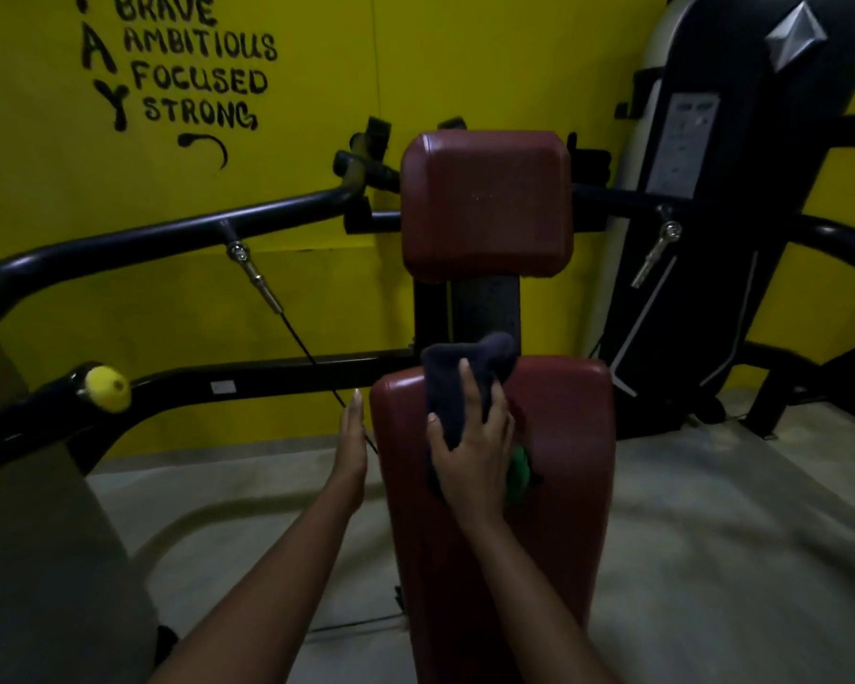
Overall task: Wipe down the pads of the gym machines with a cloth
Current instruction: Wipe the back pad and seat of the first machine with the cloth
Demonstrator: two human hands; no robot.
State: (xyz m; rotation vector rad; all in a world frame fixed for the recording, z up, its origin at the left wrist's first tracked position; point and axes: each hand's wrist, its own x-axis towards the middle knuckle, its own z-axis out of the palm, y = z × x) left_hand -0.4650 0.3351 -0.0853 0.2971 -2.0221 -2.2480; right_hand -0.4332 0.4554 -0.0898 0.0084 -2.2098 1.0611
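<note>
A long dark red seat pad runs from the bottom middle up to mid frame. A smaller red back pad stands above it on a black post. My right hand presses a dark blue cloth flat on the upper end of the seat pad, fingers spread over it. A bit of green shows under my palm. My left hand rests flat against the left side edge of the seat pad, fingers straight and holding nothing.
Black machine arms curve across the left, with a yellow knob and a cable. A black weight-stack cover stands at the right. Yellow wall with painted words behind; grey floor on both sides.
</note>
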